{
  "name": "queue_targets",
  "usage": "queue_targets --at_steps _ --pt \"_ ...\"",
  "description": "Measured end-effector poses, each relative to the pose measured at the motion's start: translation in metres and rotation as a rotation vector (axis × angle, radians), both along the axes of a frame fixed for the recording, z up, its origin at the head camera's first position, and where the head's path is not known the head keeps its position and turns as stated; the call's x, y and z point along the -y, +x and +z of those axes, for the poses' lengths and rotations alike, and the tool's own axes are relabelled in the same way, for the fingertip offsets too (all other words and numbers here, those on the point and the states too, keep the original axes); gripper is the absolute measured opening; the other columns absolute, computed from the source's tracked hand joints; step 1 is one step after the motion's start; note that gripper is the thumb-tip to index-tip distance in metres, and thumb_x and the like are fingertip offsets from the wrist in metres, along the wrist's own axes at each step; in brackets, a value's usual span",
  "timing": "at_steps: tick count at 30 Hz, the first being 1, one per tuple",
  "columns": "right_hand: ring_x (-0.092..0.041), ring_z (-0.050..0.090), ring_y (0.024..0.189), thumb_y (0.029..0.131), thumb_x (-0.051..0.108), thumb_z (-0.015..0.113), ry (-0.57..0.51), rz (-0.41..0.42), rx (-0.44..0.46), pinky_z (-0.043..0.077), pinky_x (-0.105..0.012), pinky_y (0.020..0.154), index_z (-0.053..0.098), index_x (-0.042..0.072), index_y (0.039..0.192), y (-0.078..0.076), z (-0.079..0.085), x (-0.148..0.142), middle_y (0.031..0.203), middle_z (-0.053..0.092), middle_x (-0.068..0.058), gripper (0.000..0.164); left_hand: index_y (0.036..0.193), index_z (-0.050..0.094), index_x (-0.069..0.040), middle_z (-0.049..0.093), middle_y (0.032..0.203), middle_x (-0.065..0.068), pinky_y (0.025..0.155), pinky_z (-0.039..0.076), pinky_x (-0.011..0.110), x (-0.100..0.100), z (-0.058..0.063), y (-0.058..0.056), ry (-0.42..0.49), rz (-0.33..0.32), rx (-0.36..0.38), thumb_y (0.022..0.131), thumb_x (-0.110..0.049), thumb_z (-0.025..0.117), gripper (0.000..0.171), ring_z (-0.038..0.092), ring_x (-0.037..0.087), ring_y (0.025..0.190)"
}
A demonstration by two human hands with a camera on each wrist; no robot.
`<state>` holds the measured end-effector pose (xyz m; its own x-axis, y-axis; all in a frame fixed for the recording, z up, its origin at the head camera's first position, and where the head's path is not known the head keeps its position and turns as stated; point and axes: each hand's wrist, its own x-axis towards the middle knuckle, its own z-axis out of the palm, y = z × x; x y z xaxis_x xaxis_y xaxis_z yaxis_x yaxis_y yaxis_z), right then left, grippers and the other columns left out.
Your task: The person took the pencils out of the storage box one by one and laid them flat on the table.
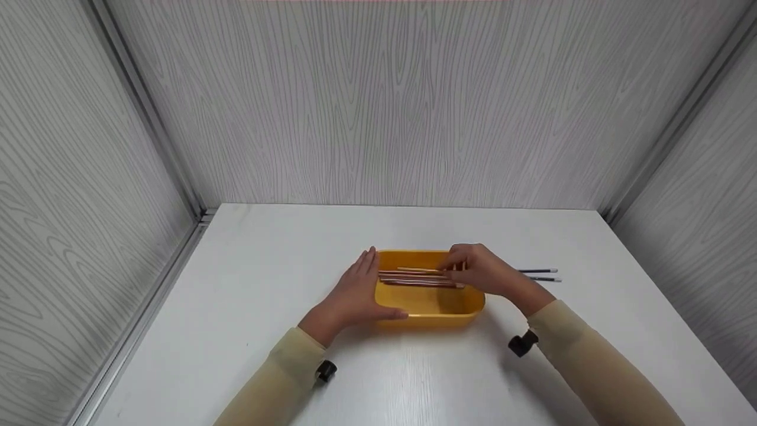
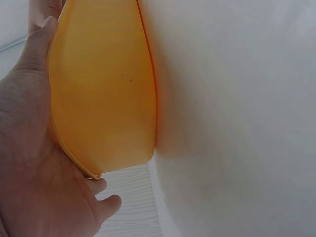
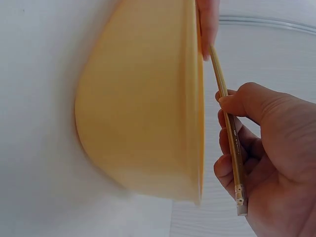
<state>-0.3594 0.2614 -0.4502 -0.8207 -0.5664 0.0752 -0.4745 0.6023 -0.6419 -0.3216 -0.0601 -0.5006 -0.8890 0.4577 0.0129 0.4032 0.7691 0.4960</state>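
Note:
A yellow plastic box (image 1: 429,320) stands on the table in the head view. At its left end my left hand (image 1: 353,296) rests with fingers extended along the side and thumb along the near rim. In the left wrist view that thumb (image 2: 37,47) lies at the box's edge. My right hand (image 1: 482,272), over the box's right end, pinches a pencil (image 3: 233,143) between thumb and fingers; a pale eraser tips it in the right wrist view. Several reddish-brown pencils (image 1: 420,282) lie lengthwise in the box, partly hidden by the right hand.
Two dark pencils (image 1: 537,271) with pale ends show just right of the box, partly behind the right hand. The white table (image 1: 284,254) is bounded by grey wood-grain panels (image 1: 390,106) at the back and sides.

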Motion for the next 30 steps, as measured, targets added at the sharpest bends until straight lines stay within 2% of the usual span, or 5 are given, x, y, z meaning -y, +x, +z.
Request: queue_targets --at_steps 6,14,20,26,30 --pt "-0.024 0.062 0.089 0.102 0.002 0.076 -0.011 -0.026 -0.001 0.056 -0.028 0.075 0.087 0.010 0.120 0.001 0.006 -0.017 0.103 0.074 -0.001 0.023 0.177 0.005 -0.002 -0.001 0.186 0.013 0.137 0.010 0.049 0.000 -0.001 -0.001 0.000 0.001 -0.006 0.077 -0.090 0.076 0.151 0.002 0.030 0.172" --pt "-0.020 0.062 0.087 0.101 0.000 0.077 -0.004 -0.028 -0.072 0.053 -0.025 0.073 0.088 0.014 0.121 0.004 0.011 -0.042 0.106 0.077 -0.005 0.026 0.176 0.005 0.000 -0.001 0.186 0.015 0.138 0.009 0.049 0.001 -0.002 -0.002 -0.005 -0.021 -0.014 0.078 -0.089 0.075 0.150 0.000 0.031 0.172" --pt "-0.020 0.061 0.089 0.101 0.001 0.080 -0.012 -0.037 -0.058 0.051 -0.025 0.073 0.087 0.014 0.122 0.006 0.015 -0.058 0.107 0.077 -0.005 0.026 0.176 0.005 -0.001 -0.002 0.186 0.013 0.138 0.008 0.049 0.001 -0.001 -0.001 -0.012 -0.016 -0.008 0.078 -0.090 0.075 0.150 0.000 0.030 0.172" --pt "-0.021 0.061 0.088 0.101 0.001 0.079 0.004 -0.054 -0.048 0.051 -0.026 0.072 0.087 0.013 0.122 0.007 0.016 -0.073 0.108 0.076 -0.011 0.026 0.177 0.005 -0.002 -0.002 0.186 0.013 0.138 0.008 0.048 0.000 -0.001 -0.002 -0.013 -0.011 -0.003 0.078 -0.089 0.075 0.150 0.000 0.030 0.172" --pt "-0.021 0.061 0.090 0.103 0.004 0.078 0.031 -0.069 -0.046 0.053 -0.027 0.074 0.087 0.016 0.123 0.008 0.019 -0.082 0.108 0.075 -0.007 0.025 0.177 0.005 -0.002 -0.001 0.186 0.012 0.137 0.009 0.049 0.000 -0.001 -0.001 -0.006 -0.005 -0.002 0.078 -0.088 0.076 0.150 0.001 0.030 0.172"
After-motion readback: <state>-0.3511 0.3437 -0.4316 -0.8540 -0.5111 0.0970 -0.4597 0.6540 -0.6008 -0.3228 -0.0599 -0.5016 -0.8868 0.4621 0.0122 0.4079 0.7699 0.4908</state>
